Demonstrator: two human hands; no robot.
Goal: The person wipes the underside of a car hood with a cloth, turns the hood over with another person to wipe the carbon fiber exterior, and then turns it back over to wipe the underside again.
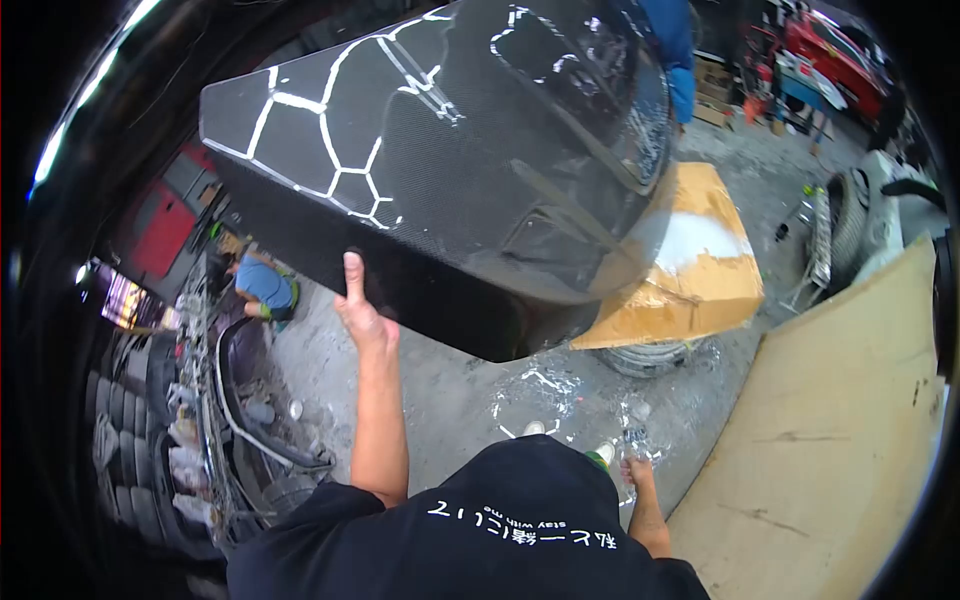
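Observation:
A large glossy black carbon-fibre-look panel [300, 125] fills the upper middle of the view, tilted, with hexagonal lights mirrored on it. My left hand [365, 318] grips its near lower edge, thumb pressed against the black side face and the other fingers hidden behind. Low at my right side, my right hand [633, 472] is apart from the panel. Its fingers are curled, and a small object may be in them, too small to name.
Behind the panel, an orange-brown mould-like block [690, 290] rests on a round base [640, 358]. A tan board [820, 420] leans on the right. A person in blue [265, 280] crouches at left beside car bumpers [240, 400]. A tyre [848, 215] stands farther right.

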